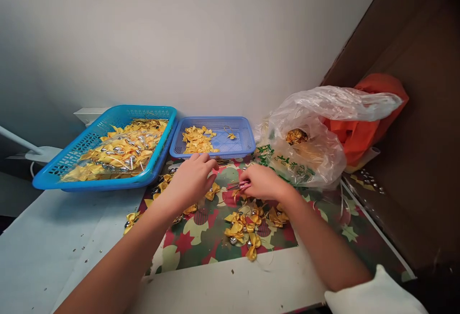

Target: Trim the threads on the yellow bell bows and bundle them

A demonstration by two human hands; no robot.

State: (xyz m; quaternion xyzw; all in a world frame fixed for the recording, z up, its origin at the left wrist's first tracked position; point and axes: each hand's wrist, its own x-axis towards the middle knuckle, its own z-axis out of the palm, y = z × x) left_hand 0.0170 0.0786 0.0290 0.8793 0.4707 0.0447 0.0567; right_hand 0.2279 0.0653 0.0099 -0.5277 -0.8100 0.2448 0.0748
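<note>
My right hand (261,182) is closed around small pink-handled scissors (245,185), their thin blades pointing left over a camouflage-patterned mat. My left hand (194,175) is just in front of the small basket, thumb and fingers apart, with no held thing visible; its palm side is hidden. Just below its thumb is a yellow ribbon bow (212,191). Several more yellow bows with silver beads and thin gold cords lie in a cluster (246,227) below my right hand. Other bows (131,220) lie left of and partly behind my left forearm.
A large blue basket (53,180) piled with bows and beads stands at left. The small blue-violet basket (233,148) holds loose bows. At right sit a clear plastic bag (323,158) and an orange bag (384,88). The mat (194,244) covers part of the white table (215,290).
</note>
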